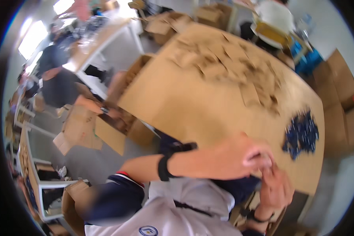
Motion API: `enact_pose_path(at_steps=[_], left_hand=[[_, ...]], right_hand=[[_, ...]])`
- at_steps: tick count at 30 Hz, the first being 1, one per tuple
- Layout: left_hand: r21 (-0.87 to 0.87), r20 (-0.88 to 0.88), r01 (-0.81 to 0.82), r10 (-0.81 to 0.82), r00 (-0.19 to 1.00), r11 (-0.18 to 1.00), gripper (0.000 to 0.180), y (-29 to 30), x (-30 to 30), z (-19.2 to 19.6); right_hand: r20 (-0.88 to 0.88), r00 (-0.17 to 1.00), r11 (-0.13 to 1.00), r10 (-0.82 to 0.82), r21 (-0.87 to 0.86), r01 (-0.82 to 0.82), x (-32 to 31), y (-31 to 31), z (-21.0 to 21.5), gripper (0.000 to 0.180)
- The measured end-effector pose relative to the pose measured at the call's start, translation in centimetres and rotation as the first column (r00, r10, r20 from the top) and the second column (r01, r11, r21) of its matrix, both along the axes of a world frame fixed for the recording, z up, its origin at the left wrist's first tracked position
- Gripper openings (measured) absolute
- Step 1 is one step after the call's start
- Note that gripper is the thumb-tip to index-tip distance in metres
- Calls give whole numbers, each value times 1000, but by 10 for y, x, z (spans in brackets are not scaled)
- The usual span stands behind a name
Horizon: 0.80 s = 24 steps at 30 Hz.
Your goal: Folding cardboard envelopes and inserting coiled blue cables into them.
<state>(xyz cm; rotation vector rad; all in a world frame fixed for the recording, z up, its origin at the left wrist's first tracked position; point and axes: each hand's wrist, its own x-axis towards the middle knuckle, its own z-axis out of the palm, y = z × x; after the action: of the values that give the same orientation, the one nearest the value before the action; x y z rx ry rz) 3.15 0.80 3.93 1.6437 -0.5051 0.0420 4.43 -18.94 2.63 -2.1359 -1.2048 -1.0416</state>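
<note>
At ten o'clock, a blurred co-worker (pixel 61 90) in a dark top bends over cardboard; an open carton (pixel 80 124) with spread flaps lies on the floor at nine o'clock. Right of these, a pale wooden desk (pixel 173 104) spreads across the middle, with a loose heap of flat brown pieces (pixel 224 65) over its far part at one o'clock. The wearer's left hand (pixel 244 155), at four o'clock, comes across above the near edge, its fingers curled inward to a pinch. Just beyond it, also at four, the right hand (pixel 277 188) has its fingers bent up to meet the left's fingertips. Whether anything is held between them cannot be told; motion blur hides it. The step in hand seems to be fine fingertip work shared by both hands, and the next move would call for a steady pinch by one while the other lets go. Near the hands, toward half past three, a pile of small dark blue pieces (pixel 301 133) lies on the desk, and a tall open cardboard box (pixel 334 98) stands beyond at three.
</note>
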Motion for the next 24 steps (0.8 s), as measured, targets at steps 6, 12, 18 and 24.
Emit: enact_pose_path(at_steps=[6,12,18,24], left_hand=[[-222,53,-166,182,982,961,19,-1,1,-19],[-174,641,-500,483,597,849,21,-22,7,-45],[-91,591,-473,430,682,876,21,-21,-6,-36],[-253,22,-230,243,970,940,22,-28,-26,-32]], right_hand=[[-294,954,979,53,204,8,3,25,5,38],[-407,839,787,361,616,-39,-3,49,-21,26],[-278,888,804,366,575,-152,0,37,-27,24],[-369,894,919,255,381,-105,12,13,-22,22]])
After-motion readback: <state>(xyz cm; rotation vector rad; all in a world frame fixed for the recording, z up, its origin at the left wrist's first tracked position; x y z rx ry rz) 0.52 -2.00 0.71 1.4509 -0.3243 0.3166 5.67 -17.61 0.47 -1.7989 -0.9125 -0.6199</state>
